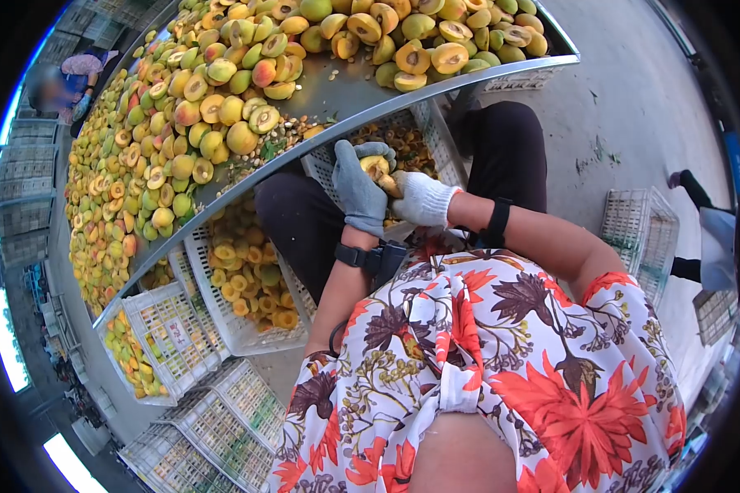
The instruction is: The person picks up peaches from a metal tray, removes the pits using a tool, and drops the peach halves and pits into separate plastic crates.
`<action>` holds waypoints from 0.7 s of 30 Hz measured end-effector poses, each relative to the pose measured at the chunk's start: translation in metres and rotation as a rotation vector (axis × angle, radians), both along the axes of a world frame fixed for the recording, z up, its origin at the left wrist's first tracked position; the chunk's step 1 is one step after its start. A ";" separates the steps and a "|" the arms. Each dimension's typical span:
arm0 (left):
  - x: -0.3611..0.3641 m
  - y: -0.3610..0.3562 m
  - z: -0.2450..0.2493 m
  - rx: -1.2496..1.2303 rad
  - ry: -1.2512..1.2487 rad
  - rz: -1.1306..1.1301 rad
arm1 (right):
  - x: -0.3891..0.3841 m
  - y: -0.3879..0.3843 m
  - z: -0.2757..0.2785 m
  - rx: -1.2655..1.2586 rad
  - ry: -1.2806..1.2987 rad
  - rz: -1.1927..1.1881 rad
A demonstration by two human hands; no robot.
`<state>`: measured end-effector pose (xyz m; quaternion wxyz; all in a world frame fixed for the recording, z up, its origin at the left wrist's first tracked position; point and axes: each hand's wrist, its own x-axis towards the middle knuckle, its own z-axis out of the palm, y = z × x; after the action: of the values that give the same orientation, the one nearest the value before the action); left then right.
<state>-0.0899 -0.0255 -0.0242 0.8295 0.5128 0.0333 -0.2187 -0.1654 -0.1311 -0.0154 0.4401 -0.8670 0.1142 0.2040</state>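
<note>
In a grey glove, my left hand (359, 185) is closed around a halved yellow fruit (375, 168). My right hand (424, 199), in a white knit glove, is closed beside it, its fingertips against a brownish piece at the fruit's lower right; whether that piece is a pit or part of the fruit I cannot tell. Both hands are over a white crate (442, 149) holding fruit pieces, at the near edge of a metal table (334, 89). Heaped on the table are many whole and halved fruits (222, 70), with loose pits near the rim.
Left of my legs stands a white crate (247, 335) of halved fruit, beside another crate (173, 329). Stacked crates (222, 411) are at the lower left, more crates (640, 230) at the right. One person (82, 70) is at the far left, another (715, 238) at the right edge.
</note>
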 end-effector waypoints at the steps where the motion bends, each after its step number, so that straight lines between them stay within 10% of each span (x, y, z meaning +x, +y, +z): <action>1: 0.000 0.001 -0.002 -0.003 0.012 -0.020 | 0.001 -0.001 0.000 -0.025 0.007 0.038; 9: 0.010 0.005 -0.028 -0.127 0.180 -0.069 | 0.006 -0.002 -0.026 0.010 -0.021 0.096; 16: 0.015 0.008 -0.010 -0.467 0.246 -0.231 | 0.005 -0.018 0.012 1.028 0.736 -0.216; 21: 0.014 0.011 -0.004 -0.512 0.291 -0.237 | -0.005 -0.018 0.010 1.086 0.623 -0.172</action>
<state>-0.0759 -0.0144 -0.0283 0.8869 0.2512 0.0353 -0.3861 -0.1703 -0.1487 -0.0056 0.7785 -0.4075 0.1865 0.4394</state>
